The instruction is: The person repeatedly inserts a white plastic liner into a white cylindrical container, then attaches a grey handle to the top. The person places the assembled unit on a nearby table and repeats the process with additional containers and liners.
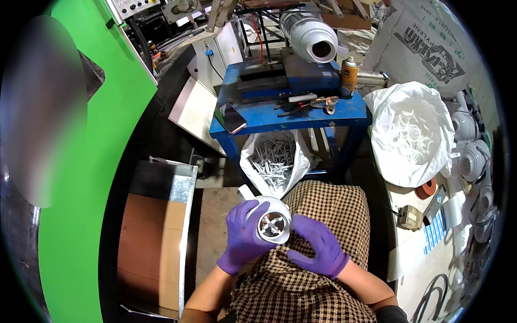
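In my lap area, my left hand (246, 231), in a purple glove, grips a white round plastic housing (281, 206) from its left side. The housing has a ringed opening turned up toward me, with white spoke-like pieces visible inside. My right hand (319, 243), also gloved in purple, is beside the housing's right side with thumb and fingers apart. Its fingertips are close to the rim; whether they touch it I cannot tell. Beneath both hands is a brown-and-black checked cloth (334, 215) over my lap.
Ahead stands a blue metal table (318, 116) with a phone (234, 119), pliers and a spray can (349, 78). Under it sits a white sack (250, 161) of small white sticks. At right is a white bag (377, 140) of curved pieces; at left, a cardboard-lined box (140, 237) and green machine (70, 258).
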